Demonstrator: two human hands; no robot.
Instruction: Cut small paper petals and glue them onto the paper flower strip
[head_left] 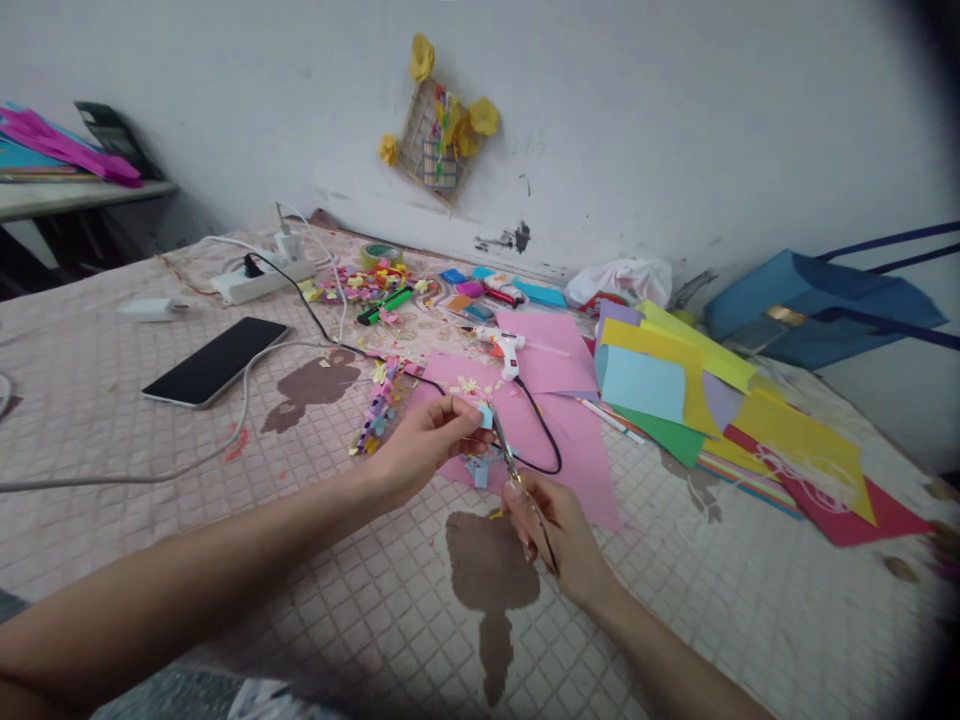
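My left hand [442, 435] pinches a small light-blue piece of paper [485, 416] between thumb and fingertips, above the pink sheets. In my right hand [559, 530] is a slim pointed metal tool [504, 440], its tip close to the right edge of the blue piece. Whether it is scissors or tweezers I cannot tell. Below the hands, small blue paper scraps [480, 474] lie on a pink sheet [577, 455], with pale yellow bits [472, 385] behind. A white glue gun [504, 345] rests on the pink paper. Left of it sits a strip covered in small paper flowers [377, 405].
Coloured sheets [660, 370] are piled to the right, before a blue bag [817, 310]. A phone [217, 362], a power strip [262, 281] and trailing cables [244, 410] occupy the left. A green cutter [385, 306], paper flowers and tape [380, 255] lie at the back.
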